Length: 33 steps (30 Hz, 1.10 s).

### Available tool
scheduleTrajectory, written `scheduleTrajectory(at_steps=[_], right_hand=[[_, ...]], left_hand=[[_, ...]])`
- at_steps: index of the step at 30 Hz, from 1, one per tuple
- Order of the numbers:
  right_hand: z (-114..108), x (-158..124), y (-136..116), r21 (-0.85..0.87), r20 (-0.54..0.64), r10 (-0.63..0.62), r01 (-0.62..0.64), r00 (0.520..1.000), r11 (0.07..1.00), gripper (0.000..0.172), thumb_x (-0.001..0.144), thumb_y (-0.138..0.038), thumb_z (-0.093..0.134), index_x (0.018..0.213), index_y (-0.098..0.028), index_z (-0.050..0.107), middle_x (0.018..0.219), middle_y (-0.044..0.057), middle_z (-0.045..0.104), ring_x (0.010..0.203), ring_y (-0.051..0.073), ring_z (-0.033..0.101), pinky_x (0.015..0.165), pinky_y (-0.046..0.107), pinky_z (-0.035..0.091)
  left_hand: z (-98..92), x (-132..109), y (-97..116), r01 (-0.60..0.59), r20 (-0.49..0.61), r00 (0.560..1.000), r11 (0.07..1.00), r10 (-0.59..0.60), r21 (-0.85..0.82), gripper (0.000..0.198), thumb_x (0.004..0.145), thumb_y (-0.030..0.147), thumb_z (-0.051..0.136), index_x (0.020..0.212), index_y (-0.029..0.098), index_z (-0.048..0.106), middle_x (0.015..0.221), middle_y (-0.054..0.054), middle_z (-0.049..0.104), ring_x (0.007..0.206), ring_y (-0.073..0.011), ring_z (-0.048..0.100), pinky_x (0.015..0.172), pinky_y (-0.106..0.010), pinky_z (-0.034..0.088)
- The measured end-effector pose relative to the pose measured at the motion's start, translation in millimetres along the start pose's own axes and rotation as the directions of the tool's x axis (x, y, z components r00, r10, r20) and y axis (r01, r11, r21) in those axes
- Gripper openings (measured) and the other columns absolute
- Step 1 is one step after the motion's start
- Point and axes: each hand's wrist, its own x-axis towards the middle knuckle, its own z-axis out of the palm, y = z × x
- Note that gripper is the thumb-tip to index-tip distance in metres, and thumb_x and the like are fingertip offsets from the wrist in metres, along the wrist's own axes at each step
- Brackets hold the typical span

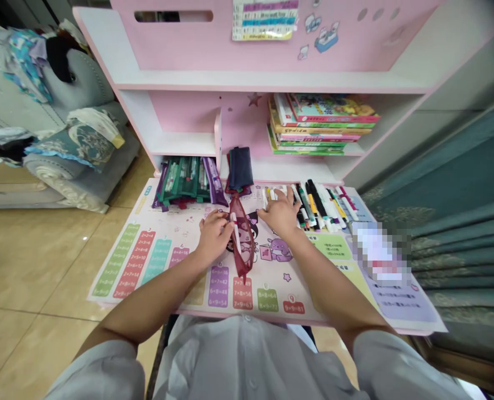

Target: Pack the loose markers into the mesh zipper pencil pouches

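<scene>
A dark red mesh pencil pouch (247,239) lies lengthwise on the desk in front of me, its mouth spread apart. Inside it is a white marker (235,236) with a reddish band. My left hand (215,236) grips the pouch's left edge, thumb beside the marker. To the right, my right hand (280,214) rests over the left end of a row of markers (319,203), fingers apart and touching the pens. Its palm side is hidden. White, black, green and yellow markers make up the row.
Filled green and purple mesh pouches (186,180) lie at the back left, beside folded dark pouches (240,169). Stacked books (322,125) sit on the pink shelf. A blurred phone-like object (380,253) lies right. A curtain (459,222) hangs beside the desk.
</scene>
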Motion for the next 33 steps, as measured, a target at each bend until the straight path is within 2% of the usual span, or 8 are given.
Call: scheduleTrajectory(at_steps=[2,5,8,11,18,23,29,33], right_hand=[[-17,-9,-8,0.112,-0.029,-0.021,0.024,0.999,0.993,0.015,0.072,-0.027,0.064,0.069,-0.016,0.073,0.150,0.013,0.048,0.149,0.040,0.019,0.111,0.068,0.024],[-43,-27,-22,0.261,-0.057,-0.129,0.140,0.990,0.955,0.015,0.068,-0.025,0.064,0.055,-0.017,0.065,0.146,0.012,0.053,0.148,0.039,0.024,0.110,0.064,0.029],[-55,-45,-36,0.286,0.093,-0.239,0.204,0.966,0.936,0.016,0.068,-0.025,0.065,0.053,-0.017,0.064,0.147,0.013,0.051,0.147,0.039,0.027,0.112,0.063,0.026],[-49,-54,-45,0.228,0.234,-0.270,0.218,0.934,0.949,0.019,0.071,-0.026,0.064,0.056,-0.016,0.067,0.149,0.016,0.048,0.148,0.040,0.023,0.112,0.066,0.022],[-16,-57,-54,0.106,0.289,-0.273,0.253,0.918,0.962,0.024,0.078,-0.032,0.060,0.080,-0.016,0.077,0.148,0.019,0.048,0.150,0.040,0.017,0.113,0.068,0.020],[-6,-57,-56,0.072,0.350,-0.261,0.251,0.900,0.965,0.032,0.082,-0.035,0.059,0.098,-0.015,0.077,0.148,0.021,0.046,0.151,0.040,0.015,0.113,0.068,0.020],[-4,-56,-54,0.072,0.357,-0.273,0.264,0.893,0.962,0.027,0.082,-0.033,0.061,0.093,-0.014,0.077,0.146,0.022,0.047,0.150,0.043,0.015,0.112,0.070,0.020],[-7,-50,-49,0.179,0.242,-0.267,0.228,0.933,0.957,0.021,0.081,-0.033,0.062,0.076,-0.017,0.075,0.142,0.016,0.054,0.147,0.039,0.025,0.111,0.065,0.027]], left_hand=[[0.3,0,0,0.005,-0.011,1.000,1.000,-0.006,-0.012,0.022,0.090,0.029,0.054,0.072,0.021,0.065,0.122,-0.006,0.067,0.137,-0.0282,0.045,0.115,-0.055,0.029],[0.8,1,-2,0.009,-0.027,1.000,1.000,-0.010,-0.026,0.021,0.088,0.028,0.055,0.071,0.021,0.064,0.121,-0.006,0.068,0.136,-0.0289,0.045,0.115,-0.056,0.029],[0.9,2,-3,-0.004,-0.050,0.999,0.999,0.002,-0.039,0.022,0.087,0.028,0.055,0.067,0.021,0.061,0.120,-0.006,0.069,0.134,-0.0288,0.048,0.114,-0.057,0.030],[0.6,2,-3,-0.007,-0.074,0.997,0.999,0.004,-0.043,0.024,0.085,0.028,0.055,0.062,0.021,0.058,0.119,-0.006,0.069,0.131,-0.0285,0.050,0.114,-0.056,0.031],[-0.4,2,0,0.020,-0.082,0.996,1.000,-0.021,-0.019,0.022,0.084,0.024,0.057,0.062,0.021,0.057,0.118,-0.005,0.070,0.131,-0.0283,0.050,0.114,-0.056,0.032],[-0.9,2,-2,0.020,-0.071,0.997,1.000,-0.020,-0.002,0.022,0.085,0.024,0.056,0.064,0.021,0.058,0.120,-0.005,0.069,0.132,-0.0278,0.050,0.113,-0.056,0.032],[0.2,2,-3,0.011,-0.073,0.997,1.000,-0.011,0.003,0.022,0.085,0.024,0.057,0.064,0.021,0.058,0.119,-0.005,0.069,0.131,-0.0268,0.051,0.113,-0.054,0.034],[0.8,3,-3,0.008,-0.079,0.997,1.000,-0.008,-0.008,0.022,0.085,0.024,0.057,0.063,0.022,0.058,0.118,-0.004,0.070,0.130,-0.0261,0.052,0.113,-0.052,0.034]])
